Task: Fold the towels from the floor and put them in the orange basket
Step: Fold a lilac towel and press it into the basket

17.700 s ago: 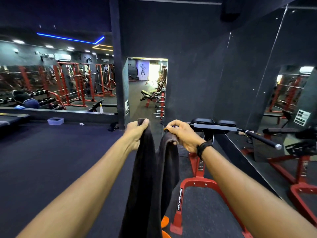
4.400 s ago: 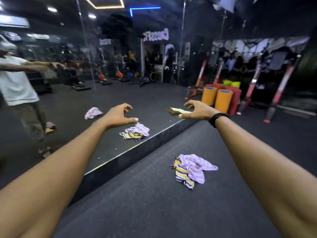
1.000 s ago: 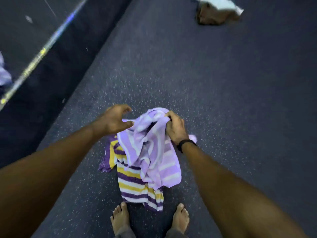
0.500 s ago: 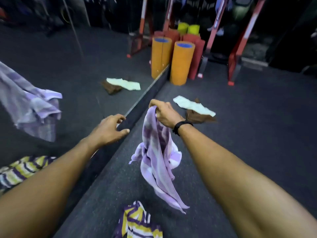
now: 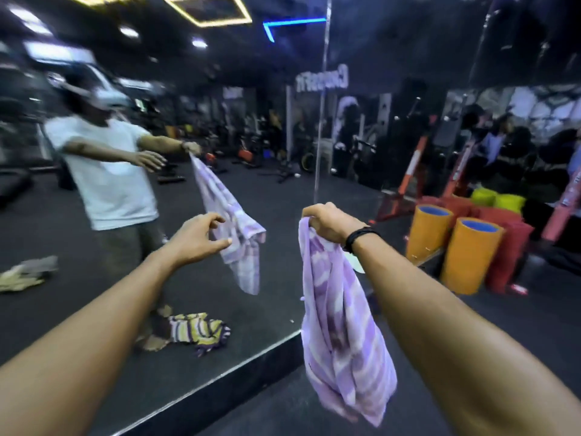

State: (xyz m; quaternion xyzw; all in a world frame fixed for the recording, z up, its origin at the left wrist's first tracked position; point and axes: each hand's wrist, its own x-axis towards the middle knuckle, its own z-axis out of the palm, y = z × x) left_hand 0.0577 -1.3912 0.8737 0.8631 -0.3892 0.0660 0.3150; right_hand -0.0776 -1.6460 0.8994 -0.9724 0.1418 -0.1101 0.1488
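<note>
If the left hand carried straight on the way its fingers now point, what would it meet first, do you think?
The left hand points forward and right; most likely it would first meet the mirror wall ahead, not the purple towel hanging from the right hand, though depth is unclear.

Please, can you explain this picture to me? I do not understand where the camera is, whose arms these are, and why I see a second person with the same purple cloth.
The camera sits on a person's head and looks forward and down, so the two arms at the bottom are that person's own. There is no machine here, only bare hands. The right hand, with a black wristband, grips the top of a purple striped towel that hangs down off the floor. The left hand is held out with loosely curled fingers and holds nothing. The wall ahead is a large mirror, so the person in the white shirt with the same towel is only the reflection. In the mirror you also see a yellow and purple striped towel lying on the dark floor near the person's feet. On the right stand orange rolls in a gym.
</note>
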